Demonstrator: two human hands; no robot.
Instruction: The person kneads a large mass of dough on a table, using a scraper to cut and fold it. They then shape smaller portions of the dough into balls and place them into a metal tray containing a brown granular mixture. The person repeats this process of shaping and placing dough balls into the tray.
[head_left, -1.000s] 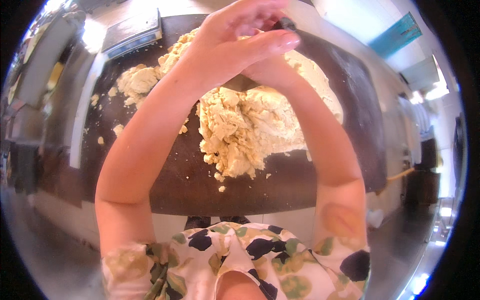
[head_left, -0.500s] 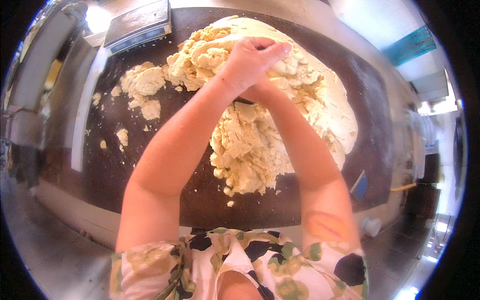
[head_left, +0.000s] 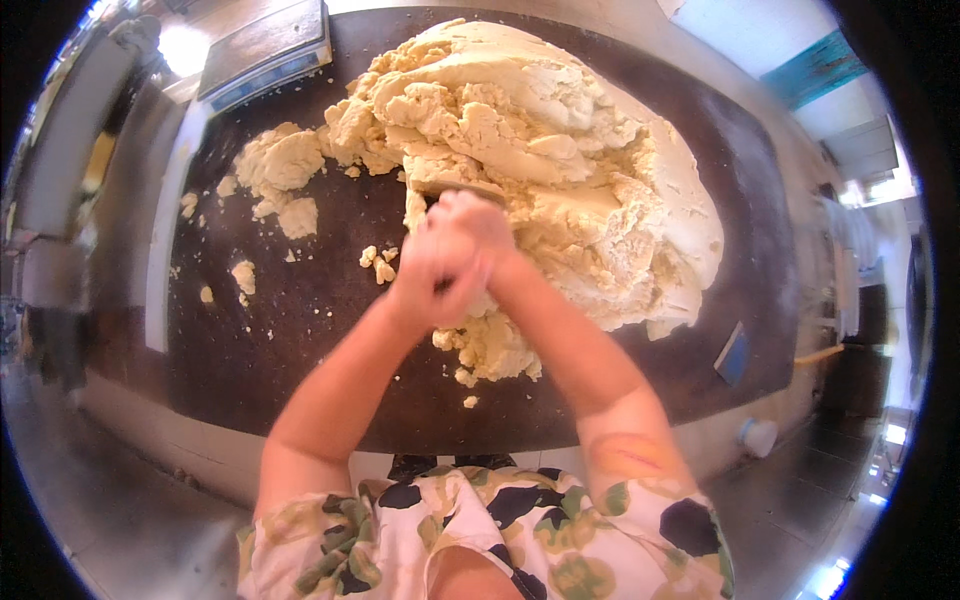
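A large mound of pale yellow dough [head_left: 560,130], crumbly on its near side, covers much of the dark work surface [head_left: 300,340]. Both of my hands come together at its near left part. My right hand [head_left: 476,226] is closed around what looks like a dough scraper [head_left: 462,188]; its edge lies against the dough, and the handle is hidden by my fingers. Pressed against it on the near side, my left hand [head_left: 436,268] is closed too, slightly blurred, seemingly on the same tool. Loose dough pieces [head_left: 490,346] lie just below my hands.
At the far left stands a flat-topped scale [head_left: 265,55]. Separate dough lumps [head_left: 283,160] and crumbs are scattered on the left of the surface. A small blue scraper-like piece [head_left: 733,355] lies near the right edge. A white round object [head_left: 758,436] sits off the near right edge.
Both hands have come down from over the middle of the mound toward me and slightly left. The scraper's edge now shows beyond them, and a few small dough bits appear left of them.
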